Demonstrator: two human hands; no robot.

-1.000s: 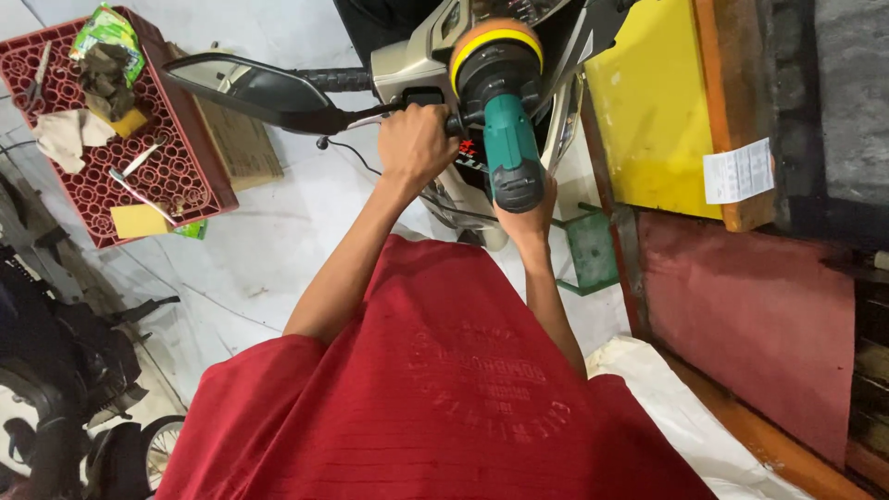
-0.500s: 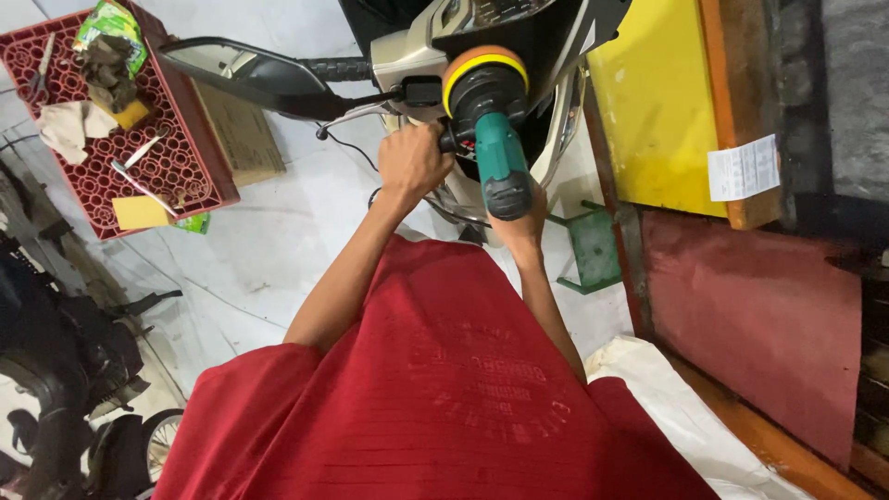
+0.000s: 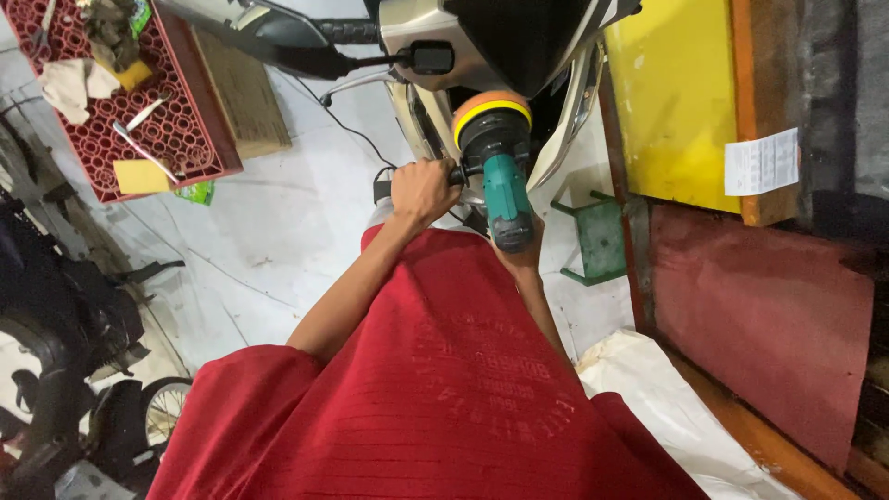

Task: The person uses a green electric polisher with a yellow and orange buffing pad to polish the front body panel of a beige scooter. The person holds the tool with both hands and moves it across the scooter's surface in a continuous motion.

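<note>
Pale floor (image 3: 278, 231) under red crate (image 3: 199, 139)

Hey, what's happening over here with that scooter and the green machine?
A person in a red shirt holds a green polisher with both hands: the left hand grips its side handle, the right hand holds the back of its body. Its orange and yellow pad sits at the front panel of a scooter. A red crate of rags and tools lies on the floor nearby.

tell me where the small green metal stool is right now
In the head view, the small green metal stool stands on the pale floor right of centre, between the teal polisher and the yellow panel.
</note>
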